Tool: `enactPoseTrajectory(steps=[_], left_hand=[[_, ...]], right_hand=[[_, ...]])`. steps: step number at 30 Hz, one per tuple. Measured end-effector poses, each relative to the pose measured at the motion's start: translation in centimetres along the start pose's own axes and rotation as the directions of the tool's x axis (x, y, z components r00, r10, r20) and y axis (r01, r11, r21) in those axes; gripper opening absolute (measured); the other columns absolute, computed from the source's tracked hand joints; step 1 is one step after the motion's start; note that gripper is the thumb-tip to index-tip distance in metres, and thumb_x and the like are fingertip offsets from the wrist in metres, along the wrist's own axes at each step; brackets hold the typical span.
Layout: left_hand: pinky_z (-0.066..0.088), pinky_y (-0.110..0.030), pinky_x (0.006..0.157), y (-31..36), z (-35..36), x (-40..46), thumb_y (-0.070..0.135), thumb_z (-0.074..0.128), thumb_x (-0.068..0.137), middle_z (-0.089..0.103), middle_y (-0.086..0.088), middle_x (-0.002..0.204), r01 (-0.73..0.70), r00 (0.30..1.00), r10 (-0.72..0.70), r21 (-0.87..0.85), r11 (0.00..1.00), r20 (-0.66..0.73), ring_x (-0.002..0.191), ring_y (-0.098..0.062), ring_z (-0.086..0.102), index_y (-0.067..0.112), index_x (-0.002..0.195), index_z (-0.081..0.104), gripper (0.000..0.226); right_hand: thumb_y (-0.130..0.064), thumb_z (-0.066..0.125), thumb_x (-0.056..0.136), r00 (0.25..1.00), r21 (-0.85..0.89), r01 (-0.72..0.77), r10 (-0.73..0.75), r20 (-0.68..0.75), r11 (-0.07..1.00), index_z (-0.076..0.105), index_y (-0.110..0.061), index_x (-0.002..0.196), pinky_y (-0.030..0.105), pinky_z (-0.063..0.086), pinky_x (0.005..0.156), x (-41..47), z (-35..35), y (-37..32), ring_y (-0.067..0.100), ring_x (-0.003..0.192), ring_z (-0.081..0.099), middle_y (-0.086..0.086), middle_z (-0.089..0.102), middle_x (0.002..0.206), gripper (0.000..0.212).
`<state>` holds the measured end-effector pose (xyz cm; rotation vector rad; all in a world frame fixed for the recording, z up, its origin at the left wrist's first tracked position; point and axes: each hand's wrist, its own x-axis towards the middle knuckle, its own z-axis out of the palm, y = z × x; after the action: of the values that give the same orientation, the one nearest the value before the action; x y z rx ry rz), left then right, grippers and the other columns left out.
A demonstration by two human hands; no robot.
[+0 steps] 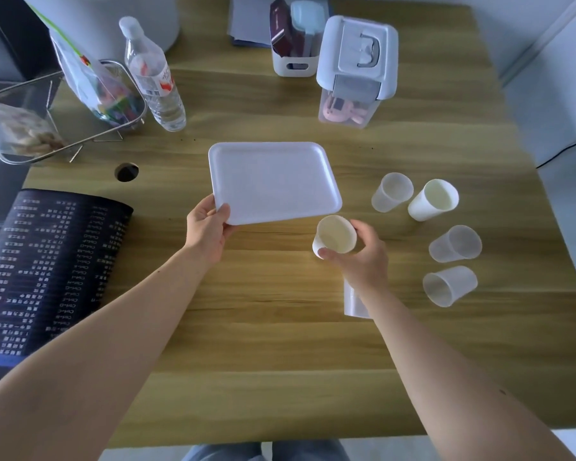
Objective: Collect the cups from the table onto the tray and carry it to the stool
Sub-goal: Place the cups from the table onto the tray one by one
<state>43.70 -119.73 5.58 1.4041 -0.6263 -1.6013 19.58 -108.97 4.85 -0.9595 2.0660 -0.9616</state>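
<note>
A white rectangular tray (273, 181) lies on the wooden table, and my left hand (207, 231) grips its near left corner. My right hand (363, 257) holds a white cup (335, 236) just off the tray's near right corner. Several more cups stand to the right: a translucent one (392, 192), a white one (433, 199), and two translucent ones (455, 243) (449, 285). Another translucent cup (353, 299) shows partly from under my right forearm. No stool is in view.
At the back stand a water bottle (155, 78), a wire basket (64, 111) with bags, a lidded clear container (356, 71) and a white organiser bin (295, 58). A dark printed mat (47, 271) covers the left side, near a cable hole (126, 172).
</note>
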Motion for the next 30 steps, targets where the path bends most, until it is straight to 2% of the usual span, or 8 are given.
enactPoseTrajectory(steps=[3,6,11,17,20,23,30], left_hand=[[0.057,-0.028,0.084,-0.5,0.2,-0.3,-0.003,0.049,0.092,0.070,0.001,0.103,-0.008,1.000,0.007,0.019,1.000,0.012,0.101,-0.015,0.067,0.012,0.122,0.062,0.036],[0.056,-0.030,0.086,-1.3,0.5,-0.8,-0.003,0.050,0.091,0.073,0.005,0.094,-0.008,1.000,0.007,0.035,0.999,0.021,0.099,-0.015,0.068,0.020,0.108,0.066,0.033],[0.054,-0.031,0.088,-3.0,1.1,-2.2,-0.001,0.050,0.092,0.071,0.004,0.089,0.018,0.998,-0.021,0.056,0.998,0.060,0.095,-0.015,0.067,0.026,0.097,0.068,0.034],[0.058,-0.025,0.079,-5.0,2.0,-4.6,-0.002,0.050,0.094,0.073,0.002,0.092,0.073,0.992,-0.073,0.007,0.997,0.106,0.088,-0.012,0.069,0.024,0.100,0.067,0.032],[0.057,-0.026,0.079,-6.0,2.2,-5.5,-0.001,0.051,0.094,0.075,0.002,0.092,0.104,0.985,-0.102,-0.003,0.995,0.140,0.088,-0.012,0.071,0.026,0.102,0.067,0.032],[0.057,-0.027,0.082,-6.6,2.2,-6.2,0.000,0.051,0.094,0.075,0.001,0.093,0.114,0.977,-0.110,-0.011,0.993,0.182,0.090,-0.013,0.071,0.025,0.104,0.068,0.032],[0.056,-0.026,0.080,-7.6,2.4,-6.5,0.001,0.054,0.094,0.074,-0.003,0.104,0.163,0.963,-0.152,-0.029,0.986,0.222,0.095,-0.016,0.070,0.017,0.120,0.064,0.032]], right_hand=[[-0.051,0.087,0.047,0.999,0.009,0.028,-0.028,-0.025,1.000,0.061,-0.036,0.116,0.044,0.050,0.097,-0.1,-1.2,-0.4,0.016,0.119,0.054,-0.017,0.065,0.114,0.075],[-0.054,0.088,0.047,0.998,0.009,0.054,-0.053,-0.040,0.999,0.064,-0.037,0.110,0.044,0.053,0.093,-0.2,-2.2,-0.8,0.017,0.116,0.058,-0.015,0.068,0.111,0.070],[-0.044,0.090,0.049,0.996,0.030,0.079,-0.078,-0.038,0.996,0.065,-0.035,0.111,0.038,0.053,0.093,0.1,-2.8,-1.8,0.009,0.113,0.060,-0.015,0.068,0.110,0.067],[-0.035,0.091,0.055,0.988,0.075,0.152,-0.153,0.011,0.985,0.064,-0.028,0.119,0.030,0.048,0.100,1.4,-0.2,-5.1,0.003,0.113,0.058,-0.016,0.065,0.114,0.070],[-0.034,0.091,0.059,0.984,0.097,0.170,-0.174,0.034,0.981,0.059,-0.025,0.127,0.024,0.043,0.101,2.1,1.5,-6.8,0.004,0.117,0.053,-0.020,0.058,0.114,0.075],[-0.042,0.089,0.057,0.984,0.097,0.163,-0.169,0.058,0.982,0.057,-0.031,0.126,0.031,0.041,0.105,2.8,3.0,-7.3,0.009,0.123,0.050,-0.011,0.060,0.124,0.077],[-0.057,0.082,0.046,0.990,0.077,0.120,-0.125,0.069,0.990,0.057,-0.031,0.127,0.039,0.044,0.105,3.4,4.1,-7.0,0.014,0.126,0.049,-0.008,0.061,0.124,0.089]])
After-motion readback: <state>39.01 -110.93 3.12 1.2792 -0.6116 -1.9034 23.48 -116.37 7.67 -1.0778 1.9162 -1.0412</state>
